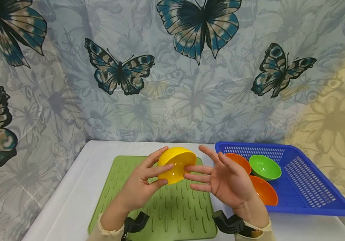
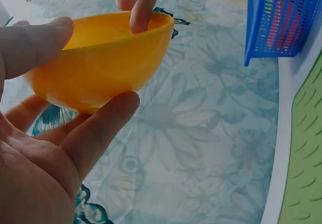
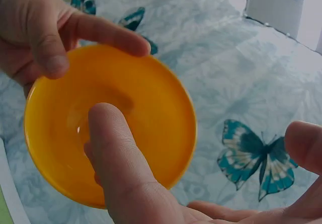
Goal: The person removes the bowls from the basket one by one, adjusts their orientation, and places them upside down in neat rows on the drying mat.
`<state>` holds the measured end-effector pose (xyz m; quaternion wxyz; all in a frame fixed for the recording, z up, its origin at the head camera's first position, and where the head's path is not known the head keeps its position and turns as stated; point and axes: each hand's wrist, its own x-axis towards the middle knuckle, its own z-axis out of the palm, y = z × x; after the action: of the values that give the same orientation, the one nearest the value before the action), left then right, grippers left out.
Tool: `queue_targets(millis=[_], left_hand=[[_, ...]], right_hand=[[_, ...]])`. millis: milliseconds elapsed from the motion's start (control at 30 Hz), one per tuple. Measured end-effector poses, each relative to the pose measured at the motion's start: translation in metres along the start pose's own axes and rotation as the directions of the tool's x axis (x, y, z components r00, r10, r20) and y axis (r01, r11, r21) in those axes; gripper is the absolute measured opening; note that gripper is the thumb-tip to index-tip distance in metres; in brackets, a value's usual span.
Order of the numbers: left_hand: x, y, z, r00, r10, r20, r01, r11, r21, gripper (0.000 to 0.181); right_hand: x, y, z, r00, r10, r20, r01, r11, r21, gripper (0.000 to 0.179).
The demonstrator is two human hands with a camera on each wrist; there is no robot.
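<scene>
A yellow bowl (image 1: 177,164) is held up over the green mat (image 1: 172,214), tilted so its inside shows. My left hand (image 1: 140,182) grips it at the left, thumb on the rim and fingers under the outer wall, as the left wrist view (image 2: 95,73) of the bowl also shows. My right hand (image 1: 228,180) is at the bowl's right side with its fingers spread and straight. In the right wrist view a finger (image 3: 121,158) reaches in front of the bowl's inside; whether it touches the surface I cannot tell.
At the right stands a blue basket (image 1: 308,209) with perforated walls. Inside it lie a green bowl (image 1: 266,167) and two orange bowls (image 1: 264,190), partly behind my right hand. A white table (image 1: 70,201) lies under the mat, with a butterfly-patterned cloth (image 1: 172,110) behind it.
</scene>
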<state>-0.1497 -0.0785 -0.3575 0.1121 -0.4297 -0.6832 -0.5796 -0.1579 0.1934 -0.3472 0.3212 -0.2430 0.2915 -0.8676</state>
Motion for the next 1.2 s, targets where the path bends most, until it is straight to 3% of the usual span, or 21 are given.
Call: queue_targets(millis=[100,200,333,467,533,667,767,900,1067,1167,1200], left_hand=[[0.002,0.008,0.002,0.994,0.104,0.029,-0.107,0.985,0.137,0.050],[0.004,0.005,0.004,0.978,0.199,0.065,-0.208,0.953,0.219,0.045],[0.005,-0.006,0.005,0.938,0.325,0.123,-0.348,0.881,0.322,0.052],[0.005,-0.012,0.005,0.907,0.381,0.181,-0.422,0.805,0.417,0.069],[0.005,-0.012,0.007,0.899,0.377,0.222,-0.437,0.766,0.471,0.074],[0.004,-0.012,0.012,0.886,0.328,0.328,-0.463,0.665,0.586,0.072],[0.003,-0.009,0.017,0.879,0.267,0.395,-0.470,0.619,0.628,0.064],[0.002,-0.007,0.022,0.872,0.224,0.436,-0.476,0.596,0.647,0.055],[0.002,-0.005,0.027,0.861,0.215,0.462,-0.496,0.559,0.664,0.039],[0.002,-0.004,0.031,0.860,0.197,0.471,-0.494,0.554,0.670,0.025],[0.001,-0.004,0.032,0.861,0.184,0.473,-0.487,0.562,0.668,0.024]], right_hand=[[0.000,-0.001,-0.003,0.999,0.015,0.033,-0.016,1.000,0.017,0.054],[0.001,-0.003,-0.006,0.998,0.028,0.054,-0.028,1.000,0.001,0.054],[0.002,-0.005,-0.010,0.997,0.056,0.060,-0.055,0.998,-0.017,0.054],[0.004,-0.005,-0.017,0.993,0.093,0.078,-0.094,0.996,0.007,0.055],[0.004,-0.005,-0.021,0.991,0.106,0.081,-0.105,0.994,-0.009,0.055],[0.005,-0.003,-0.029,0.988,0.150,0.045,-0.144,0.983,-0.117,0.052],[0.006,-0.003,-0.034,0.983,0.186,0.005,-0.180,0.960,-0.216,0.049],[0.006,-0.004,-0.036,0.979,0.203,-0.034,-0.203,0.924,-0.324,0.044],[0.007,-0.003,-0.033,0.972,0.208,-0.107,-0.234,0.885,-0.403,0.038],[0.007,-0.001,-0.032,0.972,0.207,-0.115,-0.236,0.870,-0.433,0.034],[0.007,-0.001,-0.032,0.971,0.207,-0.115,-0.237,0.866,-0.441,0.032]])
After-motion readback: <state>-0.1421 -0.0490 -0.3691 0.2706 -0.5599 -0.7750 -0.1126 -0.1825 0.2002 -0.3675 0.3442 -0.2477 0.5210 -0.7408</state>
